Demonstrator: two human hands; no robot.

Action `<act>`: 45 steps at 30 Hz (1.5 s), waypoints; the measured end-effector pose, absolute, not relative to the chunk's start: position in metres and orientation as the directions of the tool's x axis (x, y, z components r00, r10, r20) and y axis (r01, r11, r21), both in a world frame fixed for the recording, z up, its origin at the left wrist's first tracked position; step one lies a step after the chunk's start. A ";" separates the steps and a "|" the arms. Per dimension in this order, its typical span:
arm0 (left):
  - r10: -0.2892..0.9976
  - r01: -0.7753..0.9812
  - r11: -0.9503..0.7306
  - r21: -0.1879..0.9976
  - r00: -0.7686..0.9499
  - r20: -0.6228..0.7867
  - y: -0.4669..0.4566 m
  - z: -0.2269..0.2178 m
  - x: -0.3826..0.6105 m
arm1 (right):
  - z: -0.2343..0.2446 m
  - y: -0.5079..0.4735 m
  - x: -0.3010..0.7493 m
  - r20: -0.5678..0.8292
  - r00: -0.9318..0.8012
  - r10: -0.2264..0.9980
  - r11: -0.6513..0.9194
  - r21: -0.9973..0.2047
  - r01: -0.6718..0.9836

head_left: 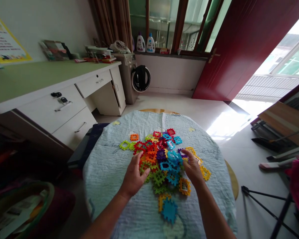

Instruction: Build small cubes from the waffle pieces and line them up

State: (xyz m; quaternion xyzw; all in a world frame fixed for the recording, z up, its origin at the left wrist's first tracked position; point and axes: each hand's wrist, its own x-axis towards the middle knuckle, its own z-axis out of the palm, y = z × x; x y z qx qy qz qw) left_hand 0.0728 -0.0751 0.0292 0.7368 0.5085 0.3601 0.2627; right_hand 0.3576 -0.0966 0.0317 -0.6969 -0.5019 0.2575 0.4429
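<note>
A heap of colourful plastic interlocking tiles with notched edges (161,154) lies in the middle of a cloth-covered round table. My left hand (134,174) rests at the heap's left side, thumb and fingers apart, against orange tiles (150,157) and green tiles (159,178). On the other side my right hand (192,167) has its fingers spread beside blue tiles (173,157) and a purple tile (181,152). Its fingertips seem to touch the heap; some are hidden. Yellow tiles (205,172) lie just right of that hand. Nearest me is a solid blue tile (169,210) overlapping a yellow one.
The pale blue tablecloth (104,186) covers the table. A desk with drawers (52,106) runs along the left, with a washing machine (128,73) beyond it. A red door (226,49) stands at the right. Tripod-like black legs (266,209) are on the floor, lower right.
</note>
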 end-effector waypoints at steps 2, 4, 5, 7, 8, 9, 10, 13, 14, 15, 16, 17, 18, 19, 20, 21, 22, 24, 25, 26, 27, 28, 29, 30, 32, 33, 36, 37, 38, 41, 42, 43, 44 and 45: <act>0.923 0.619 -0.385 0.684 0.268 0.277 -0.097 0.022 0.065 | 0.024 -0.125 0.370 0.084 0.307 0.948 -0.114 -0.811 0.574; 0.898 0.660 -0.437 0.611 0.351 0.265 -0.122 0.014 0.063 | 0.016 -0.149 0.375 0.082 0.281 0.956 -0.129 -0.743 0.656; 0.882 0.668 -0.466 0.580 0.401 0.247 -0.134 0.010 0.064 | 0.013 -0.157 0.374 0.083 0.274 0.958 -0.138 -0.705 0.696; 0.833 0.663 -0.537 0.522 0.513 0.205 -0.152 0.003 0.071 | 0.008 -0.165 0.364 0.082 0.254 0.964 -0.146 -0.635 0.759; 0.811 0.657 -0.565 0.500 0.554 0.188 -0.158 0.001 0.075 | 0.006 -0.164 0.356 0.077 0.234 0.969 -0.139 -0.612 0.779; 0.800 0.658 -0.579 0.482 0.574 0.178 -0.161 -0.001 0.079 | 0.006 -0.161 0.346 0.070 0.209 0.975 -0.126 -0.602 0.789; 0.798 0.663 -0.583 0.469 0.576 0.178 -0.161 -0.002 0.083 | 0.006 -0.156 0.336 0.061 0.180 0.982 -0.107 -0.605 0.789; 0.822 0.690 -0.562 0.457 0.525 0.220 -0.152 -0.001 0.086 | 0.011 -0.135 0.304 0.067 0.121 0.990 -0.047 -0.659 0.751; 0.828 0.694 -0.556 0.458 0.509 0.235 -0.147 0.000 0.084 | 0.014 -0.128 0.295 0.084 0.115 0.990 -0.027 -0.681 0.732; 0.832 0.696 -0.551 0.460 0.499 0.243 -0.142 0.000 0.081 | 0.018 -0.122 0.287 0.107 0.110 0.988 -0.004 -0.702 0.712; 0.834 0.694 -0.549 0.466 0.495 0.245 -0.138 0.001 0.077 | 0.021 -0.115 0.279 0.131 0.103 0.986 0.023 -0.721 0.692; 0.835 0.690 -0.545 0.476 0.494 0.242 -0.135 0.002 0.072 | 0.025 -0.109 0.271 0.154 0.092 0.984 0.053 -0.738 0.672; 0.837 0.683 -0.541 0.490 0.493 0.237 -0.132 0.002 0.067 | 0.029 -0.103 0.264 0.174 0.077 0.982 0.083 -0.753 0.652; 0.840 0.675 -0.535 0.508 0.489 0.235 -0.130 0.003 0.063 | 0.033 -0.098 0.257 0.191 0.058 0.980 0.112 -0.767 0.632; 0.847 0.669 -0.524 0.528 0.476 0.237 -0.128 0.004 0.059 | 0.037 -0.092 0.250 0.203 0.038 0.978 0.139 -0.780 0.610; 0.859 0.668 -0.506 0.545 0.450 0.246 -0.125 0.004 0.056 | 0.041 -0.086 0.244 0.213 0.011 0.977 0.166 -0.791 0.588; 0.875 0.675 -0.482 0.559 0.410 0.259 -0.123 0.005 0.053 | 0.045 -0.080 0.238 0.223 -0.027 0.974 0.199 -0.800 0.566; 0.906 0.704 -0.422 0.571 0.306 0.292 -0.116 0.007 0.049 | 0.055 -0.065 0.232 0.240 -0.135 0.961 0.275 -0.807 0.523; 0.917 0.721 -0.390 0.573 0.250 0.310 -0.111 0.007 0.047 | 0.060 -0.056 0.233 0.241 -0.191 0.951 0.306 -0.805 0.507; 0.923 0.733 -0.363 0.575 0.201 0.327 -0.106 0.008 0.046 | 0.065 -0.045 0.235 0.238 -0.233 0.943 0.326 -0.801 0.502; 0.926 0.741 -0.342 0.579 0.161 0.341 -0.102 0.008 0.045 | 0.070 -0.033 0.239 0.228 -0.253 0.940 0.330 -0.793 0.513; 0.928 0.743 -0.325 0.586 0.131 0.349 -0.097 0.008 0.045 | 0.073 -0.020 0.245 0.211 -0.245 0.946 0.314 -0.781 0.540; 0.931 0.741 -0.312 0.595 0.112 0.348 -0.094 0.008 0.045 | 0.076 -0.006 0.250 0.202 -0.210 0.957 0.288 -0.756 0.588; 0.936 0.740 -0.300 0.602 0.105 0.337 -0.091 0.007 0.046 | 0.078 0.008 0.256 0.190 -0.178 0.966 0.260 -0.706 0.659; 0.950 0.749 -0.280 0.601 0.124 0.288 -0.088 0.006 0.050 | 0.077 0.031 0.262 0.076 -0.161 0.984 0.175 -0.576 0.799; 0.956 0.759 -0.270 0.593 0.138 0.258 -0.087 0.005 0.053 | 0.075 0.040 0.263 0.010 -0.162 0.987 0.144 -0.519 0.843; 0.969 0.779 -0.238 0.580 0.149 0.198 -0.085 0.002 0.062 | 0.065 0.048 0.258 -0.099 -0.191 0.977 0.127 -0.452 0.883; 0.971 0.775 -0.226 0.590 0.133 0.197 -0.083 0.000 0.064 | 0.061 0.045 0.255 -0.110 -0.206 0.972 0.136 -0.450 0.883; 0.973 0.765 -0.215 0.607 0.112 0.203 -0.080 -0.001 0.065 | 0.058 0.041 0.252 -0.121 -0.225 0.967 0.149 -0.448 0.882; 0.970 0.706 -0.208 0.677 0.059 0.236 -0.068 -0.002 0.063 | 0.053 0.019 0.250 -0.114 -0.295 0.949 0.209 -0.475 0.855; 0.969 0.679 -0.211 0.703 0.050 0.242 -0.063 -0.001 0.060 | 0.052 0.010 0.251 -0.090 -0.322 0.943 0.237 -0.498 0.834; 0.969 0.650 -0.212 0.729 0.044 0.242 -0.059 0.001 0.058 | 0.052 0.000 0.253 -0.058 -0.347 0.936 0.267 -0.523 0.809; 0.971 0.622 -0.207 0.755 0.038 0.235 -0.055 0.004 0.055 | 0.052 -0.010 0.256 -0.024 -0.369 0.929 0.298 -0.544 0.784; 0.975 0.594 -0.194 0.781 0.029 0.220 -0.052 0.007 0.052 | 0.052 -0.020 0.261 0.011 -0.390 0.921 0.328 -0.560 0.761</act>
